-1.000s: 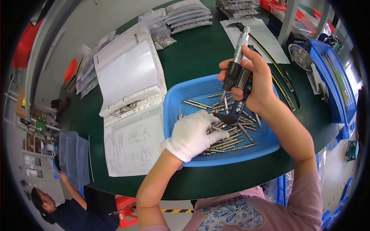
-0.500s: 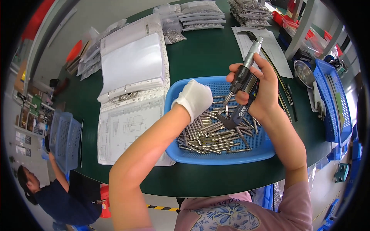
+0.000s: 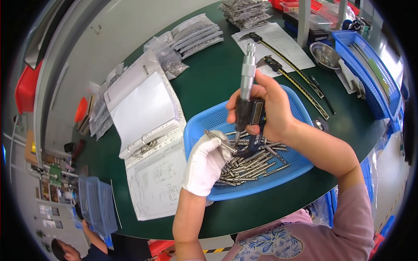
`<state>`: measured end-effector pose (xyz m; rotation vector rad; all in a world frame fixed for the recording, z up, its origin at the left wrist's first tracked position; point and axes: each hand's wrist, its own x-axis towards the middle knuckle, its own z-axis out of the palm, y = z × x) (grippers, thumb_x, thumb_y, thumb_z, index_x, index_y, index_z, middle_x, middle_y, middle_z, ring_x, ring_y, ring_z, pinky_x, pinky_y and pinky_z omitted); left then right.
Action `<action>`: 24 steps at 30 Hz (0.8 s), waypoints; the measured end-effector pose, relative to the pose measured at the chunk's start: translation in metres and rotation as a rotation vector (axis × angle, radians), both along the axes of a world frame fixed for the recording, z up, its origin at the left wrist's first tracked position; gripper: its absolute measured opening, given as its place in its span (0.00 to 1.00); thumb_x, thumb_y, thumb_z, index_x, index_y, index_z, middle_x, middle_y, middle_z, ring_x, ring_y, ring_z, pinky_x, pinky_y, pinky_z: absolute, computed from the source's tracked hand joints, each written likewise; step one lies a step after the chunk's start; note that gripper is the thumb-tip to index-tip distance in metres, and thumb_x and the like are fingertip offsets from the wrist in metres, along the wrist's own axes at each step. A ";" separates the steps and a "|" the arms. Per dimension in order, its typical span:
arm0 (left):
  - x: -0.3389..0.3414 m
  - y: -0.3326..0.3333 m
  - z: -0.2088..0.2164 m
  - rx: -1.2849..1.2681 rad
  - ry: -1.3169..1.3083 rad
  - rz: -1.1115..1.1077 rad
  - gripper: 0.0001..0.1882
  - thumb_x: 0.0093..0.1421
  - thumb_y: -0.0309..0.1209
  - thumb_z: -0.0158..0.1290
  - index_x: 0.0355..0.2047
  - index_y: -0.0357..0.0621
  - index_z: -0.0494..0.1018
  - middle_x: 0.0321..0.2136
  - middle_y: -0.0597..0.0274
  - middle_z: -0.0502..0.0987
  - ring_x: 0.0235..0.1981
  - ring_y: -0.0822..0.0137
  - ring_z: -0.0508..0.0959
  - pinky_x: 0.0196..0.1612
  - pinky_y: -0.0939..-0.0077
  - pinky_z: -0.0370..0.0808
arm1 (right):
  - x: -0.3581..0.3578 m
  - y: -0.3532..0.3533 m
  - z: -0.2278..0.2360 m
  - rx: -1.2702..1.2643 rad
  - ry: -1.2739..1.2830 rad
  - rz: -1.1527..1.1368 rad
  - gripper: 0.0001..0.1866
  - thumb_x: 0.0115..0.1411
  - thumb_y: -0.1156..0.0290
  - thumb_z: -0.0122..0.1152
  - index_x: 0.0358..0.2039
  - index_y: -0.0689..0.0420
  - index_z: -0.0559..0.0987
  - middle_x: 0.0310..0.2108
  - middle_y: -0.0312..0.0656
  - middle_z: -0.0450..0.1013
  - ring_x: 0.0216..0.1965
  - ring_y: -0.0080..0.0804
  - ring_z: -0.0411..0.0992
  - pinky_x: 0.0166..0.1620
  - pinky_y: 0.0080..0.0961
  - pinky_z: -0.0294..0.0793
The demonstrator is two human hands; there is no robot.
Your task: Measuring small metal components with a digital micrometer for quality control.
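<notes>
Dark green tabletop (image 3: 209, 82) carries: blue perforated tray (image 3: 204, 126) of metal pins near the front edge; open ring binder (image 3: 139, 108) and drawing sheet (image 3: 156, 178) to its left; bagged parts (image 3: 191, 37) behind; calipers (image 3: 300, 78) on paper, steel bowl (image 3: 324, 54) and blue basket (image 3: 370, 69) at right.

one micrometer (image 3: 247, 93), one open binder (image 3: 141, 108), two calipers (image 3: 289, 65). three blue baskets (image 3: 209, 126) are in view. many metal pins (image 3: 250, 163), too many to count.

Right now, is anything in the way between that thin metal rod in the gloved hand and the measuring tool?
Nothing visible: the left hand holds the metal rod right at the micrometer held by the right hand.
</notes>
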<state>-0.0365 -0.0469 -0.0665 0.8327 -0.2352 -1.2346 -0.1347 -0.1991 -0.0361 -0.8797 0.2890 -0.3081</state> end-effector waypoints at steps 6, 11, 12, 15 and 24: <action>0.002 0.000 -0.001 -0.034 0.037 -0.008 0.05 0.54 0.27 0.42 0.29 0.38 0.66 0.21 0.62 0.68 0.23 0.71 0.69 0.31 0.80 0.65 | -0.001 0.007 0.001 0.031 -0.049 0.035 0.37 0.54 0.40 0.28 0.26 0.64 0.73 0.21 0.48 0.71 0.18 0.25 0.67 0.14 0.16 0.57; 0.003 0.004 -0.003 -0.002 0.043 0.008 0.06 0.54 0.27 0.43 0.29 0.38 0.66 0.22 0.62 0.69 0.24 0.71 0.68 0.32 0.80 0.65 | 0.002 0.007 -0.003 0.056 -0.044 0.046 0.37 0.54 0.39 0.28 0.26 0.64 0.73 0.22 0.49 0.71 0.19 0.26 0.67 0.14 0.16 0.57; 0.005 0.004 -0.004 -0.004 0.021 -0.006 0.06 0.54 0.27 0.43 0.29 0.37 0.66 0.23 0.62 0.69 0.25 0.72 0.68 0.32 0.81 0.65 | 0.003 0.006 -0.003 0.048 -0.048 0.047 0.37 0.54 0.39 0.28 0.26 0.64 0.73 0.22 0.49 0.71 0.19 0.26 0.67 0.14 0.16 0.57; 0.004 0.004 -0.005 -0.015 -0.007 -0.014 0.06 0.54 0.27 0.43 0.30 0.37 0.66 0.23 0.63 0.69 0.26 0.73 0.68 0.33 0.82 0.65 | 0.004 0.003 -0.003 0.083 -0.042 0.073 0.37 0.54 0.39 0.28 0.26 0.64 0.73 0.22 0.50 0.71 0.18 0.26 0.66 0.14 0.16 0.57; -0.004 0.003 0.000 -0.002 0.039 0.026 0.06 0.56 0.27 0.44 0.31 0.37 0.66 0.26 0.65 0.68 0.29 0.74 0.68 0.35 0.83 0.65 | 0.005 0.005 -0.001 0.091 -0.087 0.046 0.38 0.55 0.41 0.22 0.25 0.65 0.72 0.19 0.53 0.69 0.09 0.28 0.59 0.11 0.15 0.58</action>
